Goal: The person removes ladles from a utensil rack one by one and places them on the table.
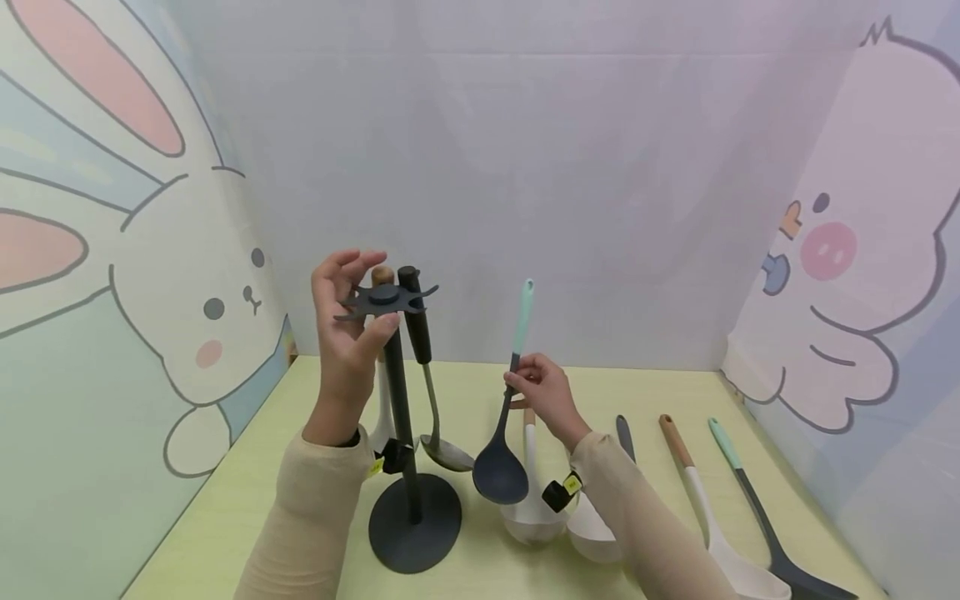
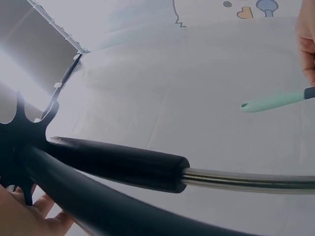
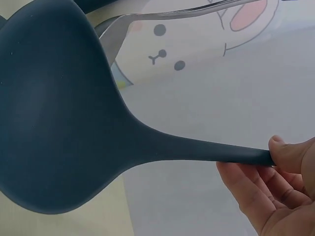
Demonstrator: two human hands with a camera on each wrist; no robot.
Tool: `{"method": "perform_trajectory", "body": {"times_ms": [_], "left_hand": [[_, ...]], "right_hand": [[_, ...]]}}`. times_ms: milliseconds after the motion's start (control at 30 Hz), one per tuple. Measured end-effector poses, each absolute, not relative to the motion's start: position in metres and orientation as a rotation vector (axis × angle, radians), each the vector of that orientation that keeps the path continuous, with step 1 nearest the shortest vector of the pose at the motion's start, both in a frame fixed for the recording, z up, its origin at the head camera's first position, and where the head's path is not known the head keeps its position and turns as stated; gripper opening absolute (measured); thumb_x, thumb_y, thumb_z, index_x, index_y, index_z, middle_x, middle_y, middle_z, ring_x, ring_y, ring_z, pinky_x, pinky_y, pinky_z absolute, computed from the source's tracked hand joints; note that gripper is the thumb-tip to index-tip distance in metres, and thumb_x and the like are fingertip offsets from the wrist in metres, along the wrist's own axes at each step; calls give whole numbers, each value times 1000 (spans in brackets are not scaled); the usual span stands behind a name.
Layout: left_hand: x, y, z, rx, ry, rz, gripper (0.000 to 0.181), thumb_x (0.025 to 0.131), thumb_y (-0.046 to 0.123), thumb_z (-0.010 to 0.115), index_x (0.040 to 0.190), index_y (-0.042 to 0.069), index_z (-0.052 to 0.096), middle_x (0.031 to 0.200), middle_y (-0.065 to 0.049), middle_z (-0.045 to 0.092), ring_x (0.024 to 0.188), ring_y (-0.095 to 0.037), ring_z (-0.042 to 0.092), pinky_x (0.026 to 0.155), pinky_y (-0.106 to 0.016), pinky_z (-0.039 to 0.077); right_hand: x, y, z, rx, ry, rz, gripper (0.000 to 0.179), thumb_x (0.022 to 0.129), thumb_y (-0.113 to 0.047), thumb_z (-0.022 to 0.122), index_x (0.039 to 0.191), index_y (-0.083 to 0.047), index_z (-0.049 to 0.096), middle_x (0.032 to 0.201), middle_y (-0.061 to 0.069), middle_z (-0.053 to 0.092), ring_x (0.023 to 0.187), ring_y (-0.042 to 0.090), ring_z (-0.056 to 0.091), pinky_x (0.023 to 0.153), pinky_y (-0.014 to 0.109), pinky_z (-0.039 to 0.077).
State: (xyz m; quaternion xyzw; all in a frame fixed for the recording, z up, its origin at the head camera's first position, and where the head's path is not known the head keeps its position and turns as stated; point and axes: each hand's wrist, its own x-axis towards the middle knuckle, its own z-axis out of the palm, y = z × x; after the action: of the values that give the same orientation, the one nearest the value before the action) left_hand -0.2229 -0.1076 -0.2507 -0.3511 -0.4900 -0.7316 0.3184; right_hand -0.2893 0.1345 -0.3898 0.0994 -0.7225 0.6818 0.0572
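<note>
My right hand pinches a ladle by its dark shaft, just below the mint handle. The ladle stands upright, bowl down, right of a black utensil rack. In the right wrist view its dark blue bowl fills the left side, with thumb and fingers at the shaft. My left hand curls round the hooked top of the rack, thumb in front and fingers behind. On the rack hang a metal ladle with a black handle and a white utensil with a wooden end.
To the right of the rack, white ladles lie on the pale yellow table. Farther right are a white utensil with a wooden handle and a dark turner with a mint handle. Printed cloth walls enclose the table.
</note>
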Motion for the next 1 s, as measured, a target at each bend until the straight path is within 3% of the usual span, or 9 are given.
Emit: {"method": "perform_trajectory", "body": {"times_ms": [433,667,1000], "left_hand": [[-226,-111,-250,-945,-1278,-1937,58,73,10,58,129,6,41,128,-12,54,116,-26,51,101,-32,39],[-227,-111,-250,-945,-1286,-1934,56,72,10,57,127,7,42,126,-12,55,117,-28,50,102,-32,39],[-226,-113,-250,-946,-1285,-1950,57,72,10,58,127,6,42,127,-12,54,118,-28,50,103,-33,39]], "right_hand": [[-297,128,-411,276,-2317,2059,15,93,-5,67,104,1,60,88,10,68,78,21,70,67,42,59],[-299,123,-419,226,-2401,2060,14,95,-7,66,104,1,57,92,12,69,81,24,70,69,44,59],[-308,111,-442,260,-2432,2111,15,96,-2,63,102,5,52,87,18,66,71,24,68,62,42,59]]}}
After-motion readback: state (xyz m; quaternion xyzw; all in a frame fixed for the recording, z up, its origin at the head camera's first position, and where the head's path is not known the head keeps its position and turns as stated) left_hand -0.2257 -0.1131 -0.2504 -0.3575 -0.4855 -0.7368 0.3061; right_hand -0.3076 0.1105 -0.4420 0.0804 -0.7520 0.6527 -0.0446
